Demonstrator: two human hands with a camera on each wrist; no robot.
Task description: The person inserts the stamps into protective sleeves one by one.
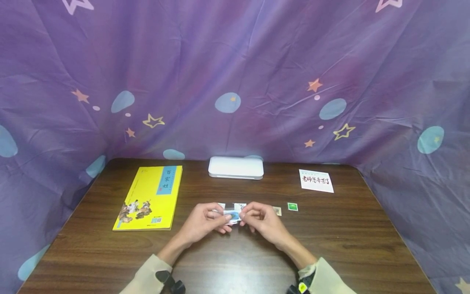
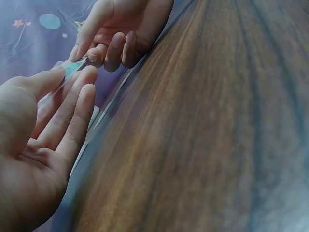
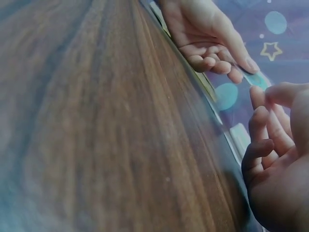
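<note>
Between both hands, above the table, is a small blue stamp (image 1: 233, 214) that seems to sit in a clear plastic sleeve (image 2: 54, 91). My left hand (image 1: 205, 221) pinches its left end between thumb and fingers. At the other end, the thumb and index finger of my right hand (image 1: 267, 227) pinch the edge. Just beyond the fingers lie a white stamp with a dark picture (image 1: 240, 206) and another pale piece (image 1: 221, 205), both partly hidden. A brownish stamp (image 1: 277, 211) lies beside the right hand, with a green stamp (image 1: 292, 206) farther right.
A yellow book (image 1: 150, 200) lies on the left of the wooden table (image 1: 352, 241). At the back middle is a white flat case (image 1: 236, 168), and a white card with red writing (image 1: 316, 181) lies at the back right. A purple curtain (image 1: 198, 61) hangs behind.
</note>
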